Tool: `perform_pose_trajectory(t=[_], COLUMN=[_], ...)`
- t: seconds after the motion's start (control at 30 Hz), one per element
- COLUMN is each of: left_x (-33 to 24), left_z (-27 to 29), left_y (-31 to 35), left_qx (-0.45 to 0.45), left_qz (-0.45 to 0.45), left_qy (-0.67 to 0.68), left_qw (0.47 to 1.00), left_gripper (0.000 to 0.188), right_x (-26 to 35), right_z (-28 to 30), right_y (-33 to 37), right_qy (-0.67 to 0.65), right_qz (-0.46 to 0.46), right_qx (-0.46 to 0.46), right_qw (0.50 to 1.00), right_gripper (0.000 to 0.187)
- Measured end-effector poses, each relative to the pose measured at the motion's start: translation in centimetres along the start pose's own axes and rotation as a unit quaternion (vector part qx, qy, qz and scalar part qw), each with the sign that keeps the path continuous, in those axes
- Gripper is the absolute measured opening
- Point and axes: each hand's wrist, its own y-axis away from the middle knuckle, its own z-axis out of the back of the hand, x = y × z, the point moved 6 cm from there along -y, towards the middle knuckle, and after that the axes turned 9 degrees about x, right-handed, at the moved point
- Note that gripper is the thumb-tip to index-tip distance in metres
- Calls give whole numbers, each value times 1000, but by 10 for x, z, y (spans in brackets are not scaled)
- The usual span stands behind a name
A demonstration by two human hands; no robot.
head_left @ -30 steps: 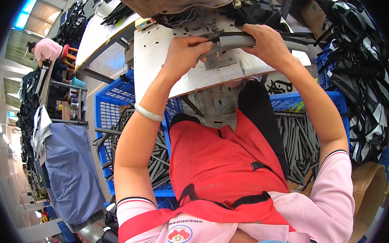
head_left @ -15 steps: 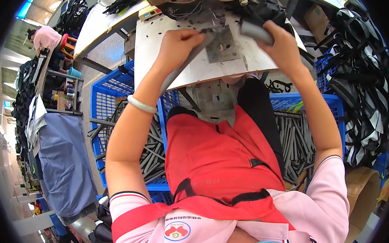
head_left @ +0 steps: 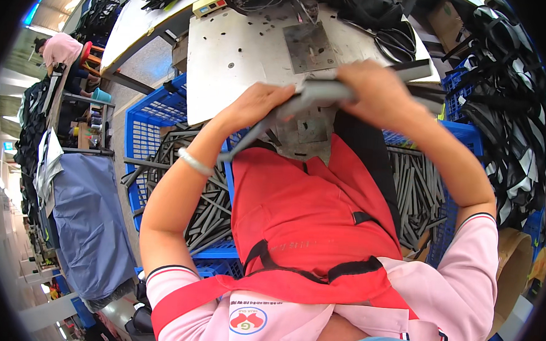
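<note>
My left hand (head_left: 258, 105) is closed on a long grey strip (head_left: 250, 135) that slopes down past my wrist toward my lap. In my right hand (head_left: 379, 96), blurred by motion, is another grey strip (head_left: 328, 92), its near end meeting or overlapping the left one; I cannot tell whether they are joined. A grey length (head_left: 414, 70) also sticks out beyond the right hand. Both hands hover over the front edge of the white work table (head_left: 219, 75), close to the metal plate (head_left: 308, 46) set in its top.
Blue crates with many grey strips flank my legs, one at left (head_left: 155, 112) and one at right (head_left: 466, 134). Black-handled scissors (head_left: 394, 44) lie on the table's right side. Dark straps (head_left: 504, 127) are heaped at right. A person (head_left: 63, 51) sits at far left.
Both hands have come nearer my body and closer together, away from the metal plate. The strips' ends now meet or cross between them. The scissors have come into clear view.
</note>
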Motion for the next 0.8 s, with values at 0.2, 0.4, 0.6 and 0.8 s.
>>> perform_pose_trajectory(t=[0.2,0.4,0.6,0.8], left_x=[-40,-75,-77,-74], left_z=[7,19,28,32], left_y=[17,-2,-31,-41], left_qx=[-83,-143,-136,-122], left_qz=[-21,-86,-52,-63], left_qy=[16,-56,-36,-8], left_qw=[996,984,989,991], left_gripper=[28,29,31,30], right_x=[-42,-63,-86,-97], right_z=[29,54,58,56], right_y=[18,7,-2,-5], right_qy=[-88,-6,-70,-48], right_qz=[-75,-67,-94,-86], right_qx=[1,-51,-41,-49], right_qw=[993,996,992,994], right_gripper=[47,48,49,61])
